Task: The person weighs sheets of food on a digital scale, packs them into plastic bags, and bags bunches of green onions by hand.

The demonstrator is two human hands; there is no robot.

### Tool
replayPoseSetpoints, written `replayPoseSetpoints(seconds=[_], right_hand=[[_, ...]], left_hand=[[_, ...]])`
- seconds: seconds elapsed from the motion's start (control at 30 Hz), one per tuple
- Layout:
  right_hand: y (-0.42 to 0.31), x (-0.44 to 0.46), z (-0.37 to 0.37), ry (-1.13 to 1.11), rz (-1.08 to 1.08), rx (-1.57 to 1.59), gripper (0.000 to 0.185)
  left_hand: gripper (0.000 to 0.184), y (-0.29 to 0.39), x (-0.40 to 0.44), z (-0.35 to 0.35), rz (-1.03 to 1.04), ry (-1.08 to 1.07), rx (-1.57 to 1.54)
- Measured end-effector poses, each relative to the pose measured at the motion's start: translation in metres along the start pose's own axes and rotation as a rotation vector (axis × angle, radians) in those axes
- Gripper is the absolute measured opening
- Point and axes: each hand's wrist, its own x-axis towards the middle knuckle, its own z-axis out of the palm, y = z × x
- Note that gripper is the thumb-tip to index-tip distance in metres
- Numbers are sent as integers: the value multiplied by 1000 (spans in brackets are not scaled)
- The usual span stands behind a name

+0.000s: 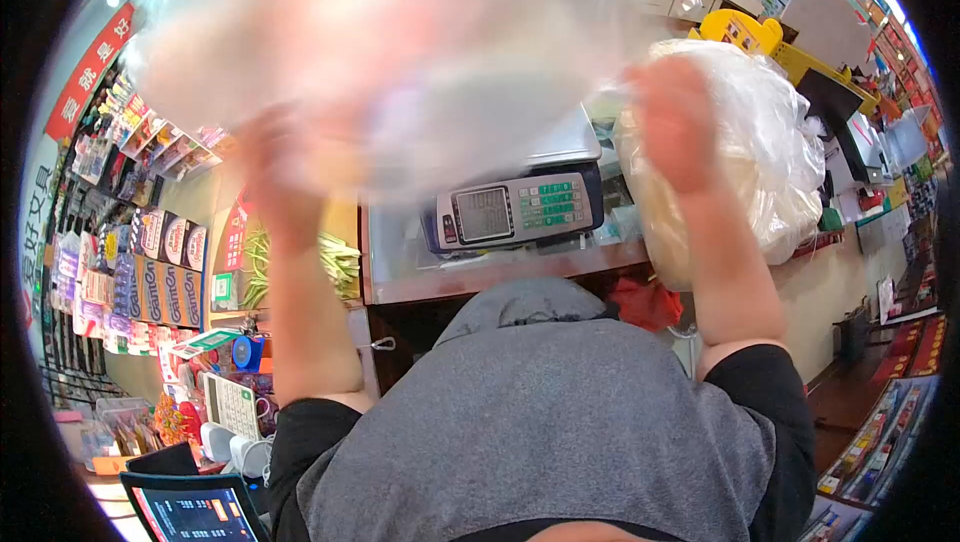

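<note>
Both my arms reach forward over a counter. A large translucent plastic bag (450, 72), smeared by motion, hangs above the scale, with something pinkish inside that I cannot make out. My left hand (275, 157) is at the bag's left side, its fingers blurred. At the bag's right edge is my right hand (675, 122), closed, and its grip is too blurred to tell. Below the bag, a digital scale (520, 210) with a grey display and green keys sits on the glass counter. Beside my right forearm lies a big bundle of clear plastic bags (770, 162).
Long green vegetables (338, 267) lie left of the scale. A tablet (195, 510) and a calculator (232, 405) are at the lower left. Packed shelves (95, 272) line the left side. A yellow object (740, 32) and a dark screen (828, 97) stand at the upper right.
</note>
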Motion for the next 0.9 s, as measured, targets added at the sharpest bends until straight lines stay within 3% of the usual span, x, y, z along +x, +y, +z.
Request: replayPoseSetpoints(seconds=[0.03,0.07,0.1,0.13,0.17,0.27,0.33,0.37,0.47,0.53,0.57,0.6,0.63,0.67,0.73,0.77,0.83,0.9], right_hand=[[-8,-3,18,-678,585,-169,27],[4,-35,31,-888,627,-228,28],[15,-66,43,-1116,643,-289,30],[26,-97,56,-1342,632,-337,31],[12,-95,48,-1383,578,-312,31],[-4,-114,22,-1081,804,-90,29],[-13,-132,9,-900,660,114,24],[-11,-135,2,-787,581,190,21],[-25,-79,-64,-366,337,86,26],[-11,-70,-104,222,290,-256,34],[-7,-61,-121,414,422,-438,37],[10,-52,-129,449,413,-564,38],[24,-45,-138,470,405,-683,39],[55,-65,-124,325,465,-561,33],[82,-77,-108,-261,606,-261,24],[70,-69,-98,-704,672,-80,21],[53,-78,-85,-687,246,-37,15],[52,-79,-96,-748,180,45,17]], left_hand=[[30,5,-14,28,9,-331,96],[35,2,-36,68,-316,-719,186],[41,7,-60,74,-199,-880,207],[42,4,-74,78,-111,-855,169],[43,1,-82,81,-27,-846,133],[43,27,-88,74,-120,-900,95],[40,21,-89,77,-105,-939,94],[41,11,-86,78,17,-889,63],[52,14,-74,77,211,-640,-35],[54,31,-69,72,178,-578,-100],[55,43,-69,70,143,-551,-126],[56,57,-67,71,167,-536,-170],[57,74,-67,69,179,-530,-209],[58,91,-63,70,195,-505,-245],[58,136,-57,71,236,-477,-314],[58,157,-53,75,258,-454,-345],[57,199,-49,81,282,-438,-452],[56,244,-45,81,289,-473,-514]])
